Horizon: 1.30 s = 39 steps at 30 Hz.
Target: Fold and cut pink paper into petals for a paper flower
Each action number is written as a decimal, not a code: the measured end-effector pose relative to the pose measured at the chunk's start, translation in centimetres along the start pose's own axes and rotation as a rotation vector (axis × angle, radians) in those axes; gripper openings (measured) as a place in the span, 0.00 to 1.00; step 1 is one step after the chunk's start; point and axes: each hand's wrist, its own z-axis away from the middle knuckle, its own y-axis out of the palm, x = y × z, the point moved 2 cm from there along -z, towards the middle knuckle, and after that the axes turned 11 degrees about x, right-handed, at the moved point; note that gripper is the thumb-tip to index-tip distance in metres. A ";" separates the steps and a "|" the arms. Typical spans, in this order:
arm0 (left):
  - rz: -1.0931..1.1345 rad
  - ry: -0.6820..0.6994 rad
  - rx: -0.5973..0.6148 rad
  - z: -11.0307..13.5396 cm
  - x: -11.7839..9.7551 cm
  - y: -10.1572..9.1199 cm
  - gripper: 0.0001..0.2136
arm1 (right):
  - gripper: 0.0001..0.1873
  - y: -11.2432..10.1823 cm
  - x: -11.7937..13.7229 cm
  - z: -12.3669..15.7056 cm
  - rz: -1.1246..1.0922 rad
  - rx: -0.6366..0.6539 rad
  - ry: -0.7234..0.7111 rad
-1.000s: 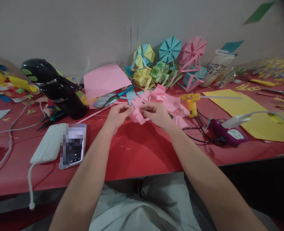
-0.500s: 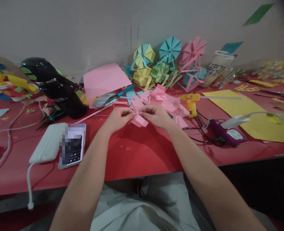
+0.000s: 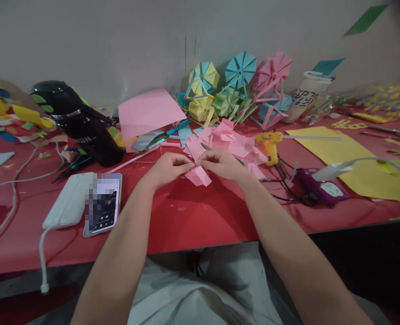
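pink folded paper (image 3: pixel 199 176) sits between the two hands at the near edge of the pink paper pile (image 3: pixel 244 145), over the red tabletop (image 3: pixel 200 221); whether its lower edge touches the table, i cannot tell. the left hand (image 3: pixel 168 169) has thumb and forefinger pinching its upper left edge, and the right hand (image 3: pixel 222 164) pinches it the same way at the upper right, fingertips nearly meeting; the other fingers are curled in, partly hidden. it looks very light and rather thin, stiff along its creases but soft across the flat faces, so it would likely dent or tear under a hard squeeze. slipping seems a small worry with dry paper. the best hold is probably a light pinch right on the folded edges, leaving the broad lower flap free. the yellow glue gun (image 3: pixel 271 149) stands beyond the right hand, beside the pile.
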 end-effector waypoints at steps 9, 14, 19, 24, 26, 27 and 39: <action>0.179 -0.113 0.089 0.4 0.1 -0.2 0.07 | 0.15 0.1 0.3 0.0 -0.031 0.072 -0.028; 0.127 -0.060 0.095 0.5 -0.2 0.0 0.07 | 0.13 -0.2 0.4 0.1 -0.051 0.108 -0.014; 0.175 0.107 -0.102 0.0 0.4 -0.1 0.13 | 0.11 -0.8 -0.2 -0.2 -0.077 -0.131 -0.024; 0.166 0.228 -0.187 -0.6 0.6 0.2 0.17 | 0.16 -0.4 -0.8 -0.6 -0.155 -0.301 0.001; 0.163 0.225 -0.242 -0.8 0.8 0.3 0.17 | 0.18 -0.2 -0.9 -0.7 -0.138 -0.307 -0.002; 0.164 0.219 -0.271 -0.9 0.9 0.3 0.17 | 0.19 -0.2 -0.9 -0.8 -0.122 -0.315 -0.009; 0.000 0.199 -0.458 -0.9 1.4 -0.5 0.10 | 0.12 0.2 -0.5 -0.8 0.061 -0.261 -0.111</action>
